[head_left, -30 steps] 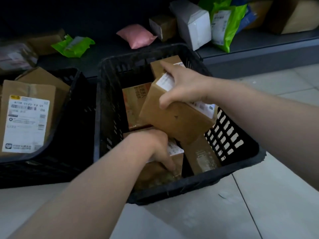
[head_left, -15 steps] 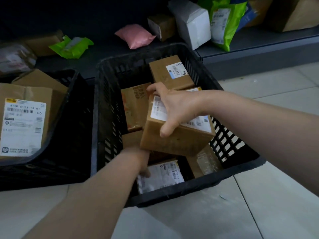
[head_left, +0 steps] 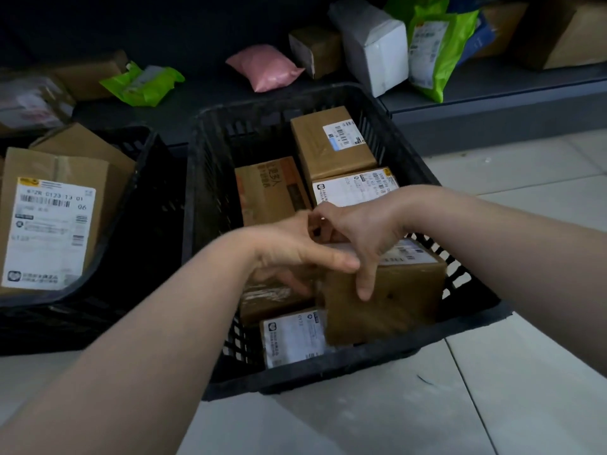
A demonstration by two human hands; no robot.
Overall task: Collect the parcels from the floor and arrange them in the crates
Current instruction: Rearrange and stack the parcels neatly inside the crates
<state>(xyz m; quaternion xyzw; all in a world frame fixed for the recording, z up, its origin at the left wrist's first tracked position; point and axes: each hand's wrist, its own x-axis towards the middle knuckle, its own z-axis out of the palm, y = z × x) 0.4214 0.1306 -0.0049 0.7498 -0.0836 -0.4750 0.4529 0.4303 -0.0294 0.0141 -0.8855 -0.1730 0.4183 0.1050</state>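
Note:
A black plastic crate [head_left: 345, 366] on the floor holds several brown cardboard parcels. My right hand [head_left: 358, 234] grips the top of a brown box [head_left: 394, 300] at the crate's near right, fingers hooked over its front face. My left hand [head_left: 289, 251] presses against that box's left edge, thumb across its top and fingers down beside a taped parcel [head_left: 272, 297]. A labelled parcel [head_left: 292, 336] stands at the near wall. Further back lie an orange-printed box [head_left: 269, 188], a labelled box [head_left: 354, 188] and a brown box [head_left: 331, 142].
A second black crate [head_left: 131, 224] at the left holds a big labelled carton [head_left: 52, 224]. On the dark low shelf behind lie a pink pouch [head_left: 266, 67], green bags [head_left: 144, 83] [head_left: 433, 50], a white box [head_left: 374, 50] and more cartons. Pale floor tiles lie in front.
My right hand has lowered the brown box from above the crate down into its near right corner. My left hand came up from the bottom parcels to the box's left edge.

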